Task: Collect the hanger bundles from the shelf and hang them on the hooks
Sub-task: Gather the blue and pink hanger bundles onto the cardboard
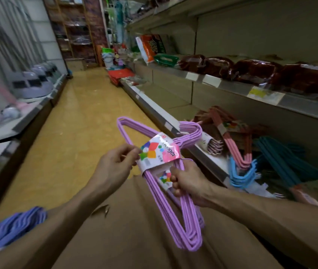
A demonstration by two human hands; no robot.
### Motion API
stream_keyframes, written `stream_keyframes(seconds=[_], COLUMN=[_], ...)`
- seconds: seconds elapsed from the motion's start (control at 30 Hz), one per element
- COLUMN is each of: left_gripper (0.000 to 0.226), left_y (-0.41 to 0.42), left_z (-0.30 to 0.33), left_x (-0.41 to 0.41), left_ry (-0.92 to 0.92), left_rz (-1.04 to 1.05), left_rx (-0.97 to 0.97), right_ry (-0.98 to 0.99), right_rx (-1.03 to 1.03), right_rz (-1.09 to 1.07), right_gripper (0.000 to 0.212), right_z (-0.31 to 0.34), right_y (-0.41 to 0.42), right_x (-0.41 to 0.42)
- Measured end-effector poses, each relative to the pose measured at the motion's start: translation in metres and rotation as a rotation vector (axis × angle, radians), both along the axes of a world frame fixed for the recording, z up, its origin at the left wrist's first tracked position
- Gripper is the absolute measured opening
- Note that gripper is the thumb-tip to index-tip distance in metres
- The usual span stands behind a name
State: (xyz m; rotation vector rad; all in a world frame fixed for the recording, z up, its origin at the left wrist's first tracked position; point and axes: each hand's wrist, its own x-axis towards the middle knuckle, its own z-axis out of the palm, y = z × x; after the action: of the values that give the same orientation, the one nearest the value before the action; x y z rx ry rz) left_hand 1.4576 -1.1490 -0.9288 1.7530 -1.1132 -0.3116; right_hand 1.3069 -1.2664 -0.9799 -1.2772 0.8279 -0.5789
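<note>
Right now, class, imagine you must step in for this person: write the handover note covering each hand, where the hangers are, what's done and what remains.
Left hand: pinches the paper label of the purple hanger bundle.
Right hand: grips the same bundle just below the label.
On the lower shelf: pink hanger bundles, light blue hanger bundle, teal hangers.
Done: one bundle is off the shelf.
Left: no hooks in view; hang this bundle, then collect the rest.

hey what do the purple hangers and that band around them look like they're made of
Purple hangers: probably plastic or plastic-coated wire, judging by thin rods with an even matte colour. Band: looks like glossy printed card or paper, folded flat around the bundle.
</note>
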Motion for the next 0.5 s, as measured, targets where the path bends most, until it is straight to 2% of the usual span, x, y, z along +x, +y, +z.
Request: stream_keyframes(seconds=[0.1,0.23,0.3,0.43,0.5], left_gripper=[0.02,0.019,0.025,0.038,0.032], left_y=[0.024,0.052,0.062,0.074,0.077], left_z=[0.007,0.007,0.008,0.006,0.003], left_x=[0.022,0.043,0.05,0.065,0.072], left_ry=[-0.061,-0.142,-0.209,-0.192,-0.22], left_rz=[0.067,0.111,0.111,0.068,0.064], left_rx=[-0.011,0.049,0.12,0.199,0.215], right_ry=[0.065,0.143,0.194,0.238,0.235], right_rx=[-0.093,-0.226,-0.307,-0.401,-0.427], right_rz=[0.116,0.255,0.295,0.361,0.363], right_gripper=[0.021,0.008,0.008,0.004,0.013], right_z=[-0.006,-0.01,-0.009,0.001,0.005], right_y=[0.031,0.064,0.079,0.112,0.128], right_x=[0.024,0.05,0.06,0.073,0.077])
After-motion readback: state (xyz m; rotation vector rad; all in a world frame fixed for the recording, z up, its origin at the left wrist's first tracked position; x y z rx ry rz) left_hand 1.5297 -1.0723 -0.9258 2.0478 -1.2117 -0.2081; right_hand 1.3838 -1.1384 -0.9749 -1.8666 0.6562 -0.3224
